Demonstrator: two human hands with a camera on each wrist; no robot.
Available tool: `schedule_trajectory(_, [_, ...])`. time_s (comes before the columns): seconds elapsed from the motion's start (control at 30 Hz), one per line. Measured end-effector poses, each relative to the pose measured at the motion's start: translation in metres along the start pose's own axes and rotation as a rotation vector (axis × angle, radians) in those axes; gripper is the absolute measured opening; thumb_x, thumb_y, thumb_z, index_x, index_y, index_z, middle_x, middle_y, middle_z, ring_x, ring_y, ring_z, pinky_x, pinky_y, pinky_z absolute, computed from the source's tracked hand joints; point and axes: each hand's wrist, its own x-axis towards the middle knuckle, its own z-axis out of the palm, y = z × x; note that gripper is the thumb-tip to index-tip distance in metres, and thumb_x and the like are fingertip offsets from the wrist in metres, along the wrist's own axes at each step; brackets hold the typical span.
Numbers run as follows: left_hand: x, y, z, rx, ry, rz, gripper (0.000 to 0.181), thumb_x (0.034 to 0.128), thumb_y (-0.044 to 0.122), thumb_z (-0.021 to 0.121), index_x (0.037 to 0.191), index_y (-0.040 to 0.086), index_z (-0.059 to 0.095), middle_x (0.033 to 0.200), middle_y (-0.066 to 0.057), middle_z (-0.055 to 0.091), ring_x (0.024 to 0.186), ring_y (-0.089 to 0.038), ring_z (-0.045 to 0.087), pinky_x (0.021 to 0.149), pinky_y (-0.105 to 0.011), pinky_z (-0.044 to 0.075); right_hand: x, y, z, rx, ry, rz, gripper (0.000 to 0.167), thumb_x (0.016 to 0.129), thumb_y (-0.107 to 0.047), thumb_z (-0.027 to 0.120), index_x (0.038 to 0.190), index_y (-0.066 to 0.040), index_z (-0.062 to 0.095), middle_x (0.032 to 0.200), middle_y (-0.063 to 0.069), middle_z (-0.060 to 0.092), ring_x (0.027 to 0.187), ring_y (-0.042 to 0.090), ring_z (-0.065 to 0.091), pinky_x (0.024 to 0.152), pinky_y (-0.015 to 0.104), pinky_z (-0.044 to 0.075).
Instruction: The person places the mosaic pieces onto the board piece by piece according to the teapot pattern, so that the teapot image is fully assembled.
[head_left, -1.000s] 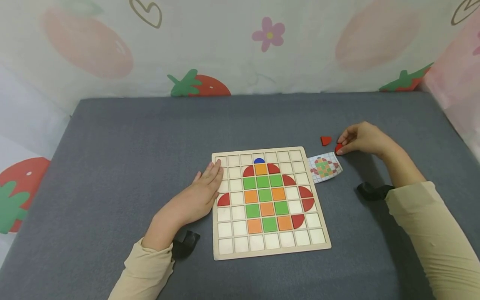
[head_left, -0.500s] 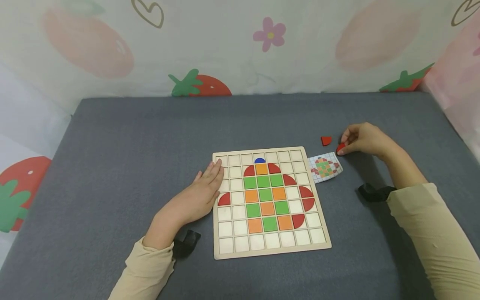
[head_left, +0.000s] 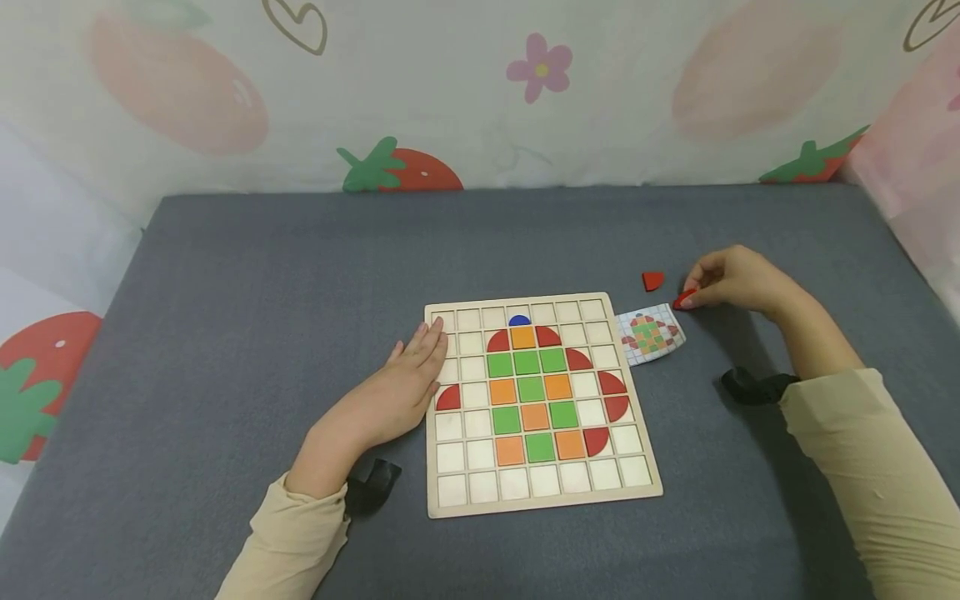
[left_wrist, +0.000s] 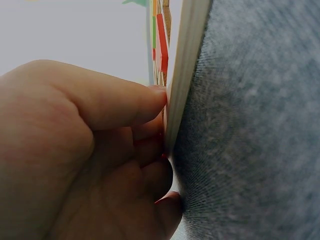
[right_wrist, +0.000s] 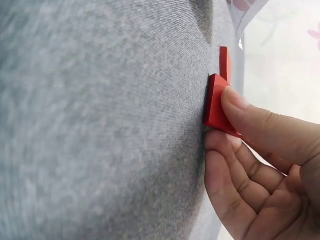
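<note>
My right hand (head_left: 738, 279) pinches a red tile (right_wrist: 218, 107) between thumb and fingers, low over the cloth at the right. Its full outline is partly covered by the thumb. Just left of it, a red quarter-round tile (head_left: 652, 281) lies on the cloth. My left hand (head_left: 401, 379) rests with straight fingers on the left edge of a wooden grid board (head_left: 543, 504). Green, orange and red tiles and a blue half-round tile (head_left: 519, 321) sit in the board's squares. In the left wrist view, the thumb (left_wrist: 135, 102) touches the board's side.
A small printed pattern card (head_left: 651, 335) lies against the board's right edge, its near edge curled up. Grey cloth (head_left: 300, 267) covers the table. A printed wall sheet (head_left: 600, 117) rises along the back edge. Black straps (head_left: 375, 487) hang at both wrists.
My right hand has shifted slightly to the right with the red tile, which now looks more tilted. The left hand and the board stay in place.
</note>
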Motion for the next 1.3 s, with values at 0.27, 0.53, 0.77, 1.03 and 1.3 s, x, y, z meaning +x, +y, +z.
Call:
schedule_trajectory(0.27, [0.000,-0.001,0.001,-0.002,0.001,0.002,0.055,0.0978,0.010,0.045,0.144,-0.011,0.023,0.154,-0.022,0.009,0.142,-0.034,0.008,0.112,-0.051,0.015,-0.002,0.004,-0.001,-0.013,-0.026,-0.009,0.018,0.085,-0.017,0.072,0.091,0.000,0.072,0.087,0.004,0.068,0.077,0.013,0.053,0.065,0.029,0.046])
schedule_trajectory(0.53, [0.001,0.000,0.001,-0.009,-0.006,-0.006,0.056,0.0979,0.010,0.045,0.145,-0.010,0.022,0.155,-0.021,0.008,0.142,-0.033,0.007,0.112,-0.051,0.014,-0.013,-0.002,0.000,-0.002,0.038,0.010,0.023,0.087,-0.020,0.068,0.097,0.000,0.070,0.088,0.004,0.069,0.077,0.014,0.057,0.067,0.031,0.046])
schedule_trajectory(0.77, [0.001,-0.001,0.001,-0.011,-0.009,-0.006,0.056,0.0980,0.010,0.045,0.145,-0.010,0.022,0.155,-0.021,0.008,0.142,-0.033,0.007,0.112,-0.051,0.014,-0.022,-0.014,0.003,0.108,0.077,0.006,0.023,0.089,-0.014,0.066,0.101,0.007,0.065,0.085,0.007,0.069,0.074,0.017,0.063,0.066,0.027,0.053])
schedule_trajectory(1.03, [0.001,-0.001,0.001,0.001,-0.003,0.003,0.056,0.0978,0.011,0.045,0.144,-0.010,0.023,0.155,-0.021,0.009,0.142,-0.034,0.008,0.112,-0.051,0.014,-0.030,-0.026,0.003,0.204,0.067,-0.012,0.027,0.091,-0.012,0.064,0.105,0.011,0.060,0.086,0.007,0.069,0.072,0.011,0.065,0.065,0.027,0.054])
schedule_trajectory(1.3, [0.001,0.000,0.002,0.003,0.005,0.010,0.055,0.0975,0.010,0.045,0.144,-0.011,0.024,0.154,-0.023,0.010,0.142,-0.035,0.009,0.111,-0.052,0.015,-0.036,-0.039,0.007,0.260,0.085,-0.024,0.027,0.090,-0.011,0.064,0.105,0.010,0.058,0.083,0.002,0.069,0.072,0.011,0.066,0.065,0.026,0.054])
